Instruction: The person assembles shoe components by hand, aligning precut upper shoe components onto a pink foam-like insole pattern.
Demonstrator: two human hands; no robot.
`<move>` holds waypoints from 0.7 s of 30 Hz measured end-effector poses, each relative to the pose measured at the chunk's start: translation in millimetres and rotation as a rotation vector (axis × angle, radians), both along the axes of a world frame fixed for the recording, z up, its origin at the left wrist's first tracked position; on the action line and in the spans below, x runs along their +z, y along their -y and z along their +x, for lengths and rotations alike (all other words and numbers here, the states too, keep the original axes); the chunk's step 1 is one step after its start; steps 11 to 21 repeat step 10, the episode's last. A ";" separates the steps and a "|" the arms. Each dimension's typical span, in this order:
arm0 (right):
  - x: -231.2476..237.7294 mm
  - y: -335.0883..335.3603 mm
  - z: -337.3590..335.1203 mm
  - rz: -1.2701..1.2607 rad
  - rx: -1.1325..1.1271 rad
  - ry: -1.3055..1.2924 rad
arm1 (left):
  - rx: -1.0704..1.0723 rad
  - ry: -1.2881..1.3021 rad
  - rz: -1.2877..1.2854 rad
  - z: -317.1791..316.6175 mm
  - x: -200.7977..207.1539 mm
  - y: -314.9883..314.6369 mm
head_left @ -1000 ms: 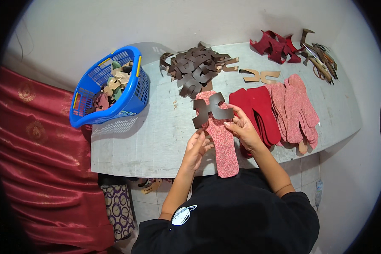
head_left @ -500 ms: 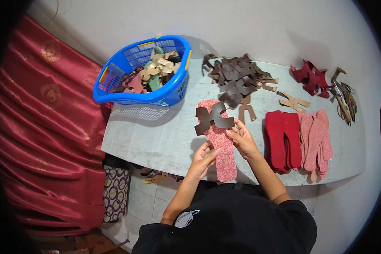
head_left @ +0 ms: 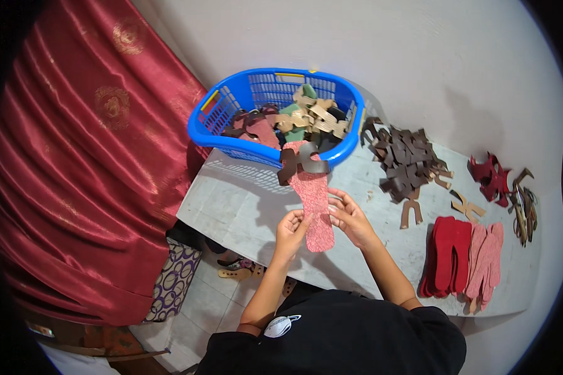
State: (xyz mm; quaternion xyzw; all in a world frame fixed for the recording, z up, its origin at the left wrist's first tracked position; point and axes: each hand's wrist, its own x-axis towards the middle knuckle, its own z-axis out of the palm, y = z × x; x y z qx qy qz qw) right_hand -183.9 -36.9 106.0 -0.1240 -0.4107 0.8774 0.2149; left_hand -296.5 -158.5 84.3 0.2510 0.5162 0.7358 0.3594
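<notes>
Above the table I hold a pink patterned sandal sole [head_left: 318, 215], its narrow heel end toward me. A dark brown cut-out strap [head_left: 313, 165] lies across its far, wider end. My left hand [head_left: 291, 236] is closed on the sole's left edge with the thumb on top. From the other side my right hand [head_left: 351, 222] holds the right edge, thumb against it and fingers partly curled. The far end overlaps the front rim of a blue basket [head_left: 350, 140] in this view.
The basket contains beige, green and maroon strap pieces. Dark brown straps [head_left: 406, 156] lie heaped at back right. Nearer stand stacked red soles [head_left: 447, 256] and pink soles [head_left: 485, 259]. Maroon straps [head_left: 491, 178] and hand tools [head_left: 524, 209] lie far right; a red curtain [head_left: 100, 169] hangs left.
The head view has turned to the left, so the table things appear farther right. My hands and the sole with its strap are now closer to the basket. My left hand grips nearer the heel end.
</notes>
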 end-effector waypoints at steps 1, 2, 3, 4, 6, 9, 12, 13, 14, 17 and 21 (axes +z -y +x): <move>-1.0 2.5 -9.1 0.039 0.045 0.042 | 0.051 -0.041 0.004 -15.5 -0.5 -1.1; -4.3 5.1 -20.0 0.084 0.071 0.046 | 0.079 -0.062 0.005 -30.9 -0.7 -2.5; -6.9 7.1 -31.7 0.096 0.078 0.042 | 0.087 -0.066 0.016 -45.9 -2.0 -4.4; -9.0 8.7 -43.6 0.141 0.108 0.053 | 0.117 -0.078 0.027 -60.6 -3.4 -6.5; -9.0 13.8 -66.9 0.188 0.106 0.087 | 0.149 -0.089 0.043 -84.5 0.4 -10.0; -17.8 7.4 -106.9 0.243 0.086 0.080 | 0.147 -0.101 0.050 -117.9 8.3 -17.5; -20.1 6.0 -115.1 0.249 0.087 0.077 | 0.151 -0.134 0.041 -128.6 8.2 -21.4; -20.1 6.0 -115.1 0.249 0.087 0.077 | 0.151 -0.134 0.041 -128.6 8.2 -21.4; -20.1 6.0 -115.1 0.249 0.087 0.077 | 0.151 -0.134 0.041 -128.6 8.2 -21.4; -20.1 6.0 -115.1 0.249 0.087 0.077 | 0.151 -0.134 0.041 -128.6 8.2 -21.4; -20.1 6.0 -115.1 0.249 0.087 0.077 | 0.151 -0.134 0.041 -128.6 8.2 -21.4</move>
